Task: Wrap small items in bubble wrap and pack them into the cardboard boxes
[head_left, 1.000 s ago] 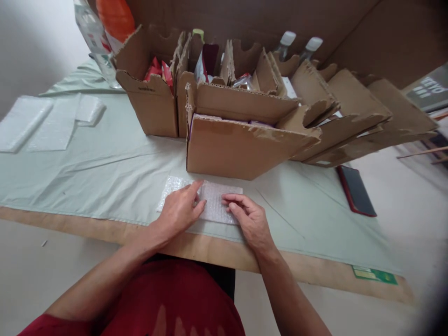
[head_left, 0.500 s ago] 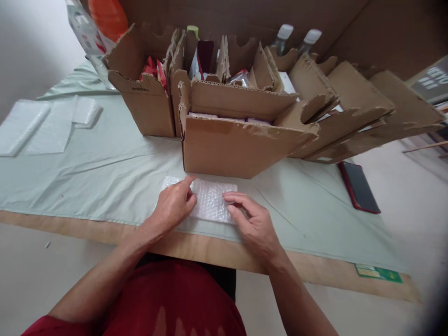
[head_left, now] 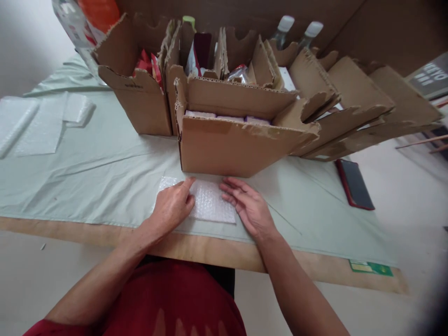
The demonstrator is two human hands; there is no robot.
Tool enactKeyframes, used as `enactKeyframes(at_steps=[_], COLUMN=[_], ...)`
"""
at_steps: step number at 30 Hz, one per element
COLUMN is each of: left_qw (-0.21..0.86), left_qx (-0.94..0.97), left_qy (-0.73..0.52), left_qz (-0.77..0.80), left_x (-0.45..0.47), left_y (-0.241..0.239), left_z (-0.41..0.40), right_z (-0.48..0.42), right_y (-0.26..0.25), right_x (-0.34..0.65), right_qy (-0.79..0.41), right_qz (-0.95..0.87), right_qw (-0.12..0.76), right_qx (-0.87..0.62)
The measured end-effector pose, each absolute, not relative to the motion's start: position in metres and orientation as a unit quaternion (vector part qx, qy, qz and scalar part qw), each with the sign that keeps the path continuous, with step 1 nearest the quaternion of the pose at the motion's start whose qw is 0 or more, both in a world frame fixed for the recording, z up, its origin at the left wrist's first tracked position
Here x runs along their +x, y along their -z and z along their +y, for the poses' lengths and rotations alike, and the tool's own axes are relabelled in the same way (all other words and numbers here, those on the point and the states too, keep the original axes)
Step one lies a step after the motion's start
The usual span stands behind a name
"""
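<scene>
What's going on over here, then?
A person is handling bubble wrap laid flat on a cloth-covered table. The left hand lies over its left part; the right hand, fingers spread, is at its right end. Just beyond stands a cardboard box, and more wrap lies off to the left.

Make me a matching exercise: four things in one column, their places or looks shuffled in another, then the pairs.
Things
1. Front wrap
2. Phone
3. Card
4. Red packet

Places or looks
A. Inside the leftmost box
B. Green, at the table edge
C. Clear, just before the front box
D. Dark-faced, red-edged

Pairs: 1-C, 2-D, 3-B, 4-A
</scene>
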State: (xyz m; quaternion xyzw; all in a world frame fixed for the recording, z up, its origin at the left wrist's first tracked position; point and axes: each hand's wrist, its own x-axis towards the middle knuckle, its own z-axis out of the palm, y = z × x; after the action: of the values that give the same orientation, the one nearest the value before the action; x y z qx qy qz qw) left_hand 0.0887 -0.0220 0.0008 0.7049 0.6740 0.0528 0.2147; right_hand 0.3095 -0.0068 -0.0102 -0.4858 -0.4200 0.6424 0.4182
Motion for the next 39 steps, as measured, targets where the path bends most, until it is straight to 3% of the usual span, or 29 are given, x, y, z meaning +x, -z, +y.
enactKeyframes(at_steps=[5,10,16,24,28,30,34,39], left_qw=[0.168,0.058,0.099,0.142,0.143,0.131,0.122,0.116], left_qx=[0.729,0.846,0.895,0.890,0.847,0.796,0.699,0.661], left_qy=[-0.116,-0.181,-0.064,-0.051,-0.157,-0.197,-0.138,-0.081], left_qz=[0.654,0.498,0.430,0.431,0.488,0.557,0.691,0.737], left_x=[0.088,0.090,0.082,0.078,0.054,0.035,0.007,0.016], left_y=[-0.006,-0.006,0.028,0.027,0.011,0.004,-0.003,-0.003], left_z=[-0.031,-0.040,-0.039,-0.039,-0.045,-0.050,-0.056,-0.051], right_z=[-0.008,-0.024,-0.024,-0.021,-0.025,-0.026,-0.020,-0.008], right_y=[0.006,-0.014,0.010,0.007,-0.004,-0.009,-0.011,0.001], right_x=[0.312,0.309,0.309,0.310,0.329,0.343,0.353,0.327], right_qy=[-0.654,-0.686,-0.729,-0.728,-0.623,-0.508,-0.331,-0.253], right_qz=[-0.410,-0.432,-0.377,-0.372,-0.446,-0.527,-0.647,-0.667], right_qw=[0.432,0.408,0.364,0.370,0.404,0.369,0.223,0.196], right_qx=[-0.466,-0.420,-0.441,-0.441,-0.499,-0.573,-0.650,-0.673])
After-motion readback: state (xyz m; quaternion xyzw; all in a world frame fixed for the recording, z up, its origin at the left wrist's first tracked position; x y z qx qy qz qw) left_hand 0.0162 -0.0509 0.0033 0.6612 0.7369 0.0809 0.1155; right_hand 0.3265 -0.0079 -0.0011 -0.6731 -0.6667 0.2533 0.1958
